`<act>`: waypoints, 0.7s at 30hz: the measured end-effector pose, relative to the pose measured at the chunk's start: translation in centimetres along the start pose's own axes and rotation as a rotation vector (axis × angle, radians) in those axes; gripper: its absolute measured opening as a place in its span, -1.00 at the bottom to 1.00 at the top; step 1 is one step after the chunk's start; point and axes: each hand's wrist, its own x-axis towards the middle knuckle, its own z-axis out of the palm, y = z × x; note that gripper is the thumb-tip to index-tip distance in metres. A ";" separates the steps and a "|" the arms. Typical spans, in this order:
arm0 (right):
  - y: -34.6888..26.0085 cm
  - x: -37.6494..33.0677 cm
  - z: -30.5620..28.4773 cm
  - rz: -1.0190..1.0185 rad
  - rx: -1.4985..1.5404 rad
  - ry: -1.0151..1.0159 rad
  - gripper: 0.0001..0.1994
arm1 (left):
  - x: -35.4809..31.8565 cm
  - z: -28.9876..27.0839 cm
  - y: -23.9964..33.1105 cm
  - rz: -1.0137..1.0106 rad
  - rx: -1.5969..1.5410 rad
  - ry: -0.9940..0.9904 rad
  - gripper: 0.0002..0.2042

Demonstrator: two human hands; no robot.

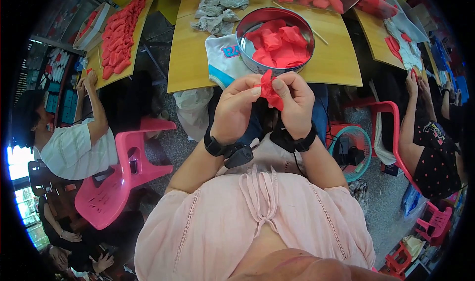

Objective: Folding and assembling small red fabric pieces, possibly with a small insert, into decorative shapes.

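Between my two hands, just in front of the table's near edge, is a crumpled red piece of thin fabric (pixel 270 90). My left hand (pixel 237 103) pinches its left side between thumb and fingers. On the other side my right hand (pixel 298 100) grips it, thumb pressed on top. Right beyond the hands stands a round metal tin (pixel 242 42) holding several folded red pieces (pixel 277 43) of the same look. A white cloth with blue and pink print (pixel 220 58) lies beside the tin, partly under it.
Grey crumpled bundles (pixel 217 14) lie at the table's (pixel 185 58) far left. Beyond the tin stands a clear plastic bin (pixel 346 1) of red pieces; a thin stick (pixel 320 37) lies right. People work at side tables, one with a red pile (pixel 121 38). A pink chair (pixel 123 182) stands left, a teal basket (pixel 368 147) right.
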 end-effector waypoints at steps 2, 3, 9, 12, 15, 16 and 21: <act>-0.1 -0.2 -0.2 -0.016 -0.020 -0.004 -0.83 | 0.0 -0.5 0.2 -0.114 -0.059 -0.013 -0.84; -0.2 -0.3 -0.3 -0.048 -0.059 -0.022 -0.84 | 0.1 -0.4 0.3 -0.116 -0.057 -0.012 -0.84; -0.7 -0.2 -0.4 -0.020 0.013 0.016 -0.86 | 0.4 0.7 0.4 -0.187 -0.055 -0.049 -0.83; -0.5 0.0 -0.7 -0.070 -0.006 0.029 -0.86 | 0.3 1.2 0.7 -0.182 0.047 0.012 -0.81; -0.4 -0.2 -0.1 -0.115 -0.054 0.025 -0.86 | 0.2 1.2 0.2 -0.095 0.133 0.060 -0.80; -0.5 -0.2 0.2 -0.139 -0.025 0.009 -0.86 | 0.4 1.0 -0.1 -0.045 0.140 0.114 -0.78; -0.2 -0.6 0.4 -0.123 -0.015 -0.015 -0.87 | 0.8 1.8 -0.5 0.086 0.259 0.277 -0.77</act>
